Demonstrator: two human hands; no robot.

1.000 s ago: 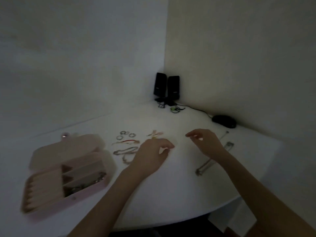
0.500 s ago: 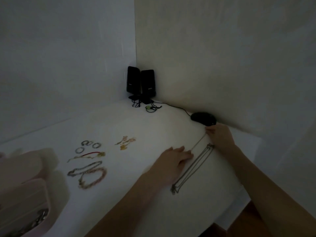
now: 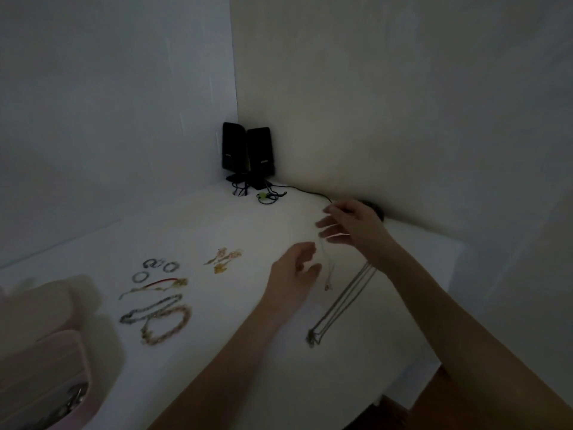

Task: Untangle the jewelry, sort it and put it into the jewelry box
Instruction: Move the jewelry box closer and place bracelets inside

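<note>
Head view: the right hand (image 3: 350, 231), raised at 1 o'clock over the white tabletop (image 3: 235, 361), pinches a thin chain (image 3: 326, 268) that hangs down from its fingers (image 3: 333, 209). The left hand (image 3: 294, 277) is beside it, fingers loosely curled, grasping nothing visible. More necklaces (image 3: 341, 302) lie at 3 o'clock. The pink jewelry box (image 3: 46, 367) sits open at 8 o'clock, with dark pieces in one compartment; bracelets (image 3: 161, 318) lie near it.

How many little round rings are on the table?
3 or 4; it's blurry. Two rings touch, another sits right of them, one lies nearer. More may hide in the jewelry box.
</note>
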